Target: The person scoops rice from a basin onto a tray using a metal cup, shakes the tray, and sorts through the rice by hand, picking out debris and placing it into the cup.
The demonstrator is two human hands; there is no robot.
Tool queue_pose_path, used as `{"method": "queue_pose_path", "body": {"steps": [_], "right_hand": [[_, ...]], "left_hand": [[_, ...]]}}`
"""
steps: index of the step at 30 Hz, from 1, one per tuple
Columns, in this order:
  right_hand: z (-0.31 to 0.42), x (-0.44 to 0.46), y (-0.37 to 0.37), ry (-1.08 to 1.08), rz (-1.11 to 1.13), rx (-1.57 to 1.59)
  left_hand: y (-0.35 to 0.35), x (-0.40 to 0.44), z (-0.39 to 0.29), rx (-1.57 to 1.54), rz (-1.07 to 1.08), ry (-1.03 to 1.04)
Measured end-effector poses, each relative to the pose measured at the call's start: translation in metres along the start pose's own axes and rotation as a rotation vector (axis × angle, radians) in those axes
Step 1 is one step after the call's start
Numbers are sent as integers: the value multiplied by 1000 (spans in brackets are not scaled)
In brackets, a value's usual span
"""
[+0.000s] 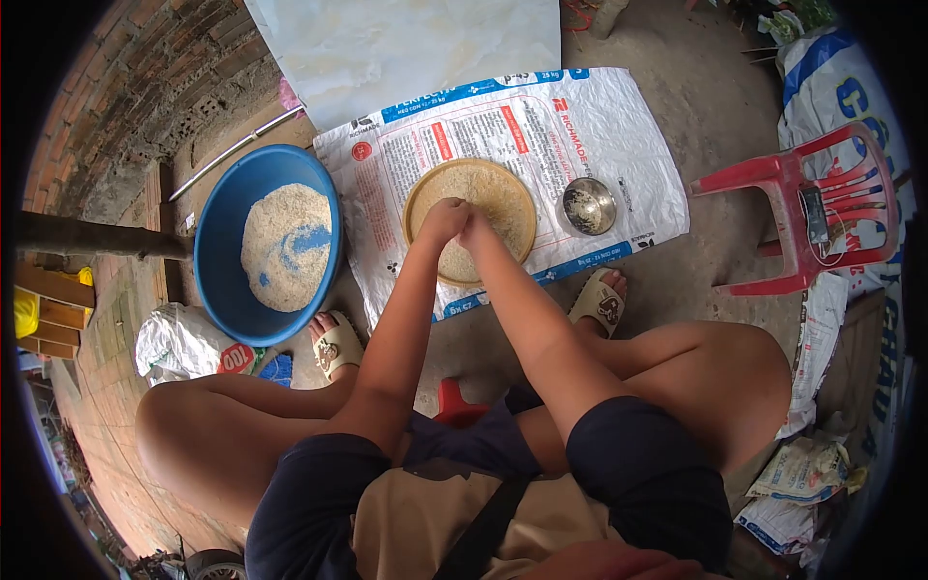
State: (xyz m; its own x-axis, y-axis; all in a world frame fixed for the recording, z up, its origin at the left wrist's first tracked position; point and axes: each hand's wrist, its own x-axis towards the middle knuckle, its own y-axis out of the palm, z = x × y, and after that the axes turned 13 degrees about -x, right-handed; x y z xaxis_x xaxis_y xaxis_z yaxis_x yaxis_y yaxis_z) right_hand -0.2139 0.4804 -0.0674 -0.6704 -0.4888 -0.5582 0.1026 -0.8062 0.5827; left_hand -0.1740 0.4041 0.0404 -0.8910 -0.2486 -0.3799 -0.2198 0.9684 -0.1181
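Concrete floor (pixel 667 97) lies beneath a flattened printed sack (pixel 643 169), which seems to be spread there to keep spills off the ground and easy to gather. Over the middle of the tray (pixel 531 227), the left hand (pixel 445 220) and right hand (pixel 473 232) come together, touching, backs mostly up; their fingers are hidden, so I cannot tell whether they grip grain or are only dipped into it. Grain (pixel 498 201) covers the inside of the tray, whose raised rim likely stops it sliding off. The tray itself rests on the sack, just ahead of the feet, probably so that both arms reach it equally. Right of the tray, on the same sack, stands a metal bowl (pixel 606 200) with some pale stuff in it, near enough to need only a short reach. Left of the tray, a blue tub (pixel 224 222) holds a pale heap (pixel 275 275), its blue bottom showing through; its depth presumably suits the larger amount. Well right of the tray, a red chair (pixel 754 178) carries a dark device (pixel 814 215) with a cable, perhaps put there to keep it off the floor.
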Motion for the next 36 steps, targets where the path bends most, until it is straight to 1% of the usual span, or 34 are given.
{"method": "queue_pose_path", "body": {"steps": [1, 2, 3, 4, 5, 6, 8, 9, 10, 12, 13, 14, 15, 16, 18, 20, 21, 23, 24, 26, 30, 32, 33, 35, 36], "right_hand": [[12, -8, 12, 69, -81, -31], [25, -20, 26, 138, -161, -63], [43, -42, 44, 136, -233, -105], [44, -38, 40, 143, -229, -107], [49, -30, 37, 153, -229, -106], [56, -23, 32, 162, -228, -106], [82, -24, 26, 132, -224, -112], [98, -21, 22, 116, -213, -161], [113, -21, 17, 100, -202, -211], [156, -45, 18, 19, -187, -400], [175, -54, 14, -15, -223, -549], [190, -62, 8, -50, -258, -697], [203, -65, -1, -41, -322, -836], [215, -68, -11, -35, -387, -975], [228, -69, -40, 17, -452, -1199], [234, -83, -53, 92, -518, -1358], [234, -86, -60, 92, -510, -1360], [229, -89, -78, 195, -551, -1422], [227, -86, -87, 196, -549, -1420], [221, -79, -104, 307, -554, -1507], [214, -75, -109, 340, -527, -1504], [215, -74, -107, 281, -595, -1587], [212, -62, -120, 280, -594, -1584], [204, -30, -160, 39, -699, -1618], [207, -39, -149, 40, -698, -1617]], "left_hand": [[-3, 2, 0, 104, -61, 26], [-6, 1, -1, 105, -65, 22], [-9, -2, -5, 80, -176, 76], [-13, -2, -3, 54, -288, 130], [-17, -3, 0, 106, -339, 196], [-18, -2, 10, 107, -346, 192], [-21, 0, 30, 383, -422, 271], [-21, -6, 29, 411, -325, 113], [-18, -6, 44, 413, -331, 108], [-7, -5, 86, 702, -324, 319], [-2, -13, 87, 704, -331, 311], [4, -24, 86, 821, -280, 295], [7, -29, 85, 937, -226, 279], [7, -28, 85, 937, -230, 275], [8, -25, 85, 916, -166, 199], [6, -26, 79, 914, -146, 163], [6, -27, 76, 922, -125, 148], [6, -27, 76, 936, -89, 126], [6, -27, 75, 939, -89, 124], [8, -27, 74, 962, -74, 93], [8, -27, 74, 970, -60, 85], [8, -27, 74, 984, -55, 81], [8, -27, 74, 987, -55, 81], [9, -26, 76, 992, -59, 94], [9, -26, 77, 994, -58, 93]]}}
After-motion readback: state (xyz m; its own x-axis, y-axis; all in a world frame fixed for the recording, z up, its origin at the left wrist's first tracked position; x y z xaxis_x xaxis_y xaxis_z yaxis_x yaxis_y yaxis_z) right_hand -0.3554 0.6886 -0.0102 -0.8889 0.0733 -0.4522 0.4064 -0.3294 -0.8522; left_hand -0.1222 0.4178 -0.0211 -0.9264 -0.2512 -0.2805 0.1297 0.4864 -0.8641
